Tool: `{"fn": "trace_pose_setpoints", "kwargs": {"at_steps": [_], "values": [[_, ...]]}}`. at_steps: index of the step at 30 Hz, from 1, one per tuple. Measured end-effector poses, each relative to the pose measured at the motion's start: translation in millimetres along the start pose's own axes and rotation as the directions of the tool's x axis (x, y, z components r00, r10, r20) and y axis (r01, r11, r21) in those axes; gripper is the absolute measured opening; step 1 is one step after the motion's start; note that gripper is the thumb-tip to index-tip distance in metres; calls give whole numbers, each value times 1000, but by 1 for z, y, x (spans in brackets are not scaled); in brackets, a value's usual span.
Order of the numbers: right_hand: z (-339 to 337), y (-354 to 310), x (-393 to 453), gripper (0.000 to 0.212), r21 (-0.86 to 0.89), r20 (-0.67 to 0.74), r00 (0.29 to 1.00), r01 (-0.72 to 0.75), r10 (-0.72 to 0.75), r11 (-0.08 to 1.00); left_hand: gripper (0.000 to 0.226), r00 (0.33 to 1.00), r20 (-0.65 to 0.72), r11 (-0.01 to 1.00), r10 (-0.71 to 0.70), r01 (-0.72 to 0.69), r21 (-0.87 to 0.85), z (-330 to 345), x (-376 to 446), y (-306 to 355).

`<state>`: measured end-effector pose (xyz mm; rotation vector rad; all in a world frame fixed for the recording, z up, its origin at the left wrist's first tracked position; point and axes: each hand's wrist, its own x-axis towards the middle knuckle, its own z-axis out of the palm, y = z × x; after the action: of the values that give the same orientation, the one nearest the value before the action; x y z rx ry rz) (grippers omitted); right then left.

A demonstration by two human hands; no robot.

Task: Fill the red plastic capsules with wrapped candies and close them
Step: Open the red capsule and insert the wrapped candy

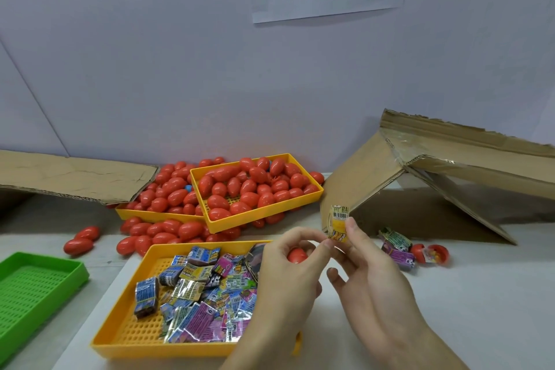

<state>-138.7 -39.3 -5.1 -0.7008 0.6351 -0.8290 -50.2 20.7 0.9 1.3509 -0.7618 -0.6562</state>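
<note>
Candy in a yellow wrapper (339, 224) with a barcode on it stands upright between the two hands, above the white table (480, 309). The right hand (369, 267) pinches its right edge with thumb and forefinger, and the left hand (288, 273) pinches its lower left corner with its fingertips. In the curled palm of the left hand sits also a red capsule half (297, 255); how much of it is there I cannot tell, because the fingers cover it.

Under the left hand lies a yellow perforated tray (132, 336) with many wrapped candies (198, 294) in blue, purple, green and yellow. To the right of the hands, on the table, lie a few more candy packets (396, 246) and, just beside them, an open red capsule (432, 254) with something coloured inside.

Behind, two more yellow trays (258, 216) hold closed red capsules (249, 186), one tray leaning over the other, and many capsules lie spilled around them. At the left edge is a green perforated tray (36, 288). Torn cardboard (420, 177) stands at the right like a tent, and another cardboard piece (72, 177) lies flat at the left, against the pale wall with a paper sheet (327, 0).
</note>
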Motion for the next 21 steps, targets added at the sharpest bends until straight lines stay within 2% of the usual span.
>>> {"fn": "trace_pose_setpoints", "kwargs": {"at_steps": [4, 9, 13, 15, 18, 21], "values": [[-1, 2, 1, 43, -30, -39, 999, 20, -21, 999, 13, 1000, 12, 998, -14, 14, -59, -1, 0, 2], [1, 2, -1, 37, -33, -39, 999, 33, -34, 999, 13, 1000, 10, 999, -2, 3, -53, 0, 0, 1], [-1, -1, 1, 49, -123, -84, 993, 73, -84, 990, 11, 1000, -2, 998, -7, 7, -65, -4, 1, 1], [-2, -4, 1, 44, -180, -66, 990, 113, -127, 977, 10, 1000, -2, 998, -8, 8, -70, -5, 2, 0], [-2, -8, -2, 31, -287, -12, 974, 213, -226, 934, 7, 1000, 16, 999, -1, 2, -52, -6, 2, -1], [-4, -12, -4, 26, -454, 76, 932, 348, -354, 820, 5, 999, 34, 999, 1, 1, -38, -7, 2, 0]]}}
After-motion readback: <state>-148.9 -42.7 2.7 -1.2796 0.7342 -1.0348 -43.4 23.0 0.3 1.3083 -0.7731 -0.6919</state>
